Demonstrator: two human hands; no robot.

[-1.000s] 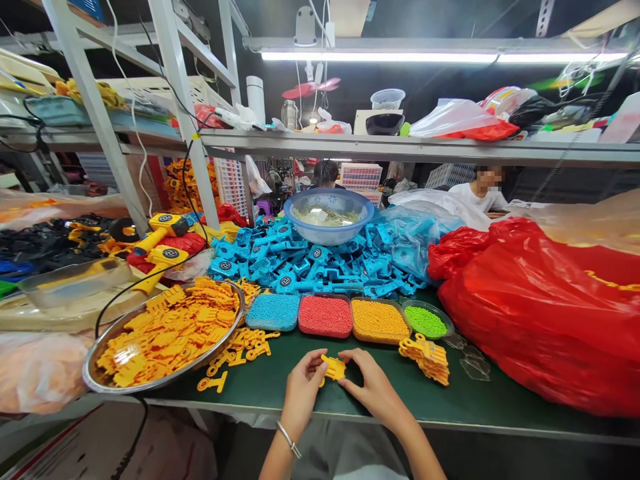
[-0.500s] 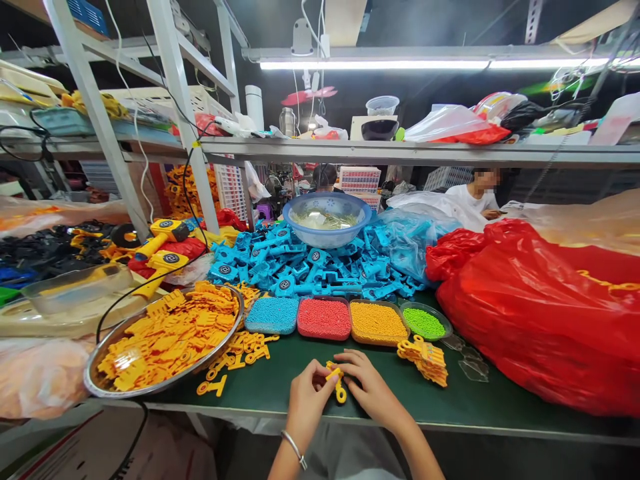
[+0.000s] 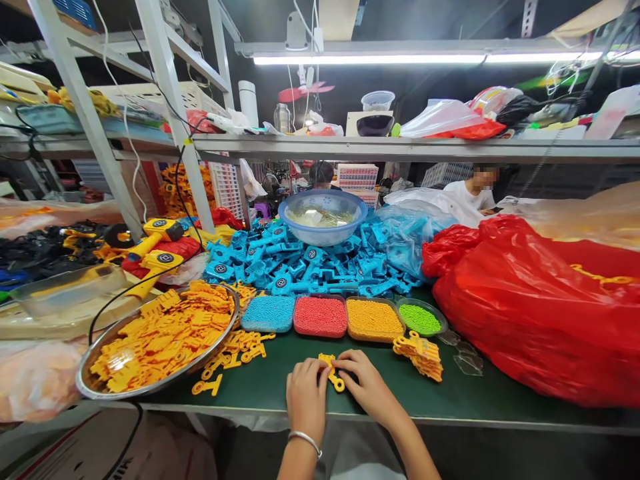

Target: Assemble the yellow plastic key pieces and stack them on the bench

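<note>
While both hands sit low at the bottom centre of the frame, the left hand (image 3: 306, 399) and the right hand (image 3: 369, 387) pinch a small yellow part (image 3: 331, 372) between them, fingers narrow and closed on it, just above the green counter (image 3: 450, 400). It looks like two yellow pieces being pressed together, though the fingers hide the joint, so I cannot tell whether they are fully seated.

Judging by what lies around, the work seems early to middle. Just right of the hands, a small stack of yellow pieces (image 3: 419, 355) appears to be the finished lot, and it is modest. Far more waits: a metal pan (image 3: 95, 380) at lower left is heaped with yellow parts, and loose key-shaped yellow pieces (image 3: 235, 350) spill beside it.

Behind the hands, four trays of beads stand in a row: blue beads (image 3: 269, 313), red beads (image 3: 320, 315), orange beads (image 3: 374, 318) and green beads (image 3: 420, 319). Further back lies a pile of blue parts (image 3: 300, 263) with a bowl (image 3: 323, 217) on top, and a red bag (image 3: 540, 307) fills the right side
</note>
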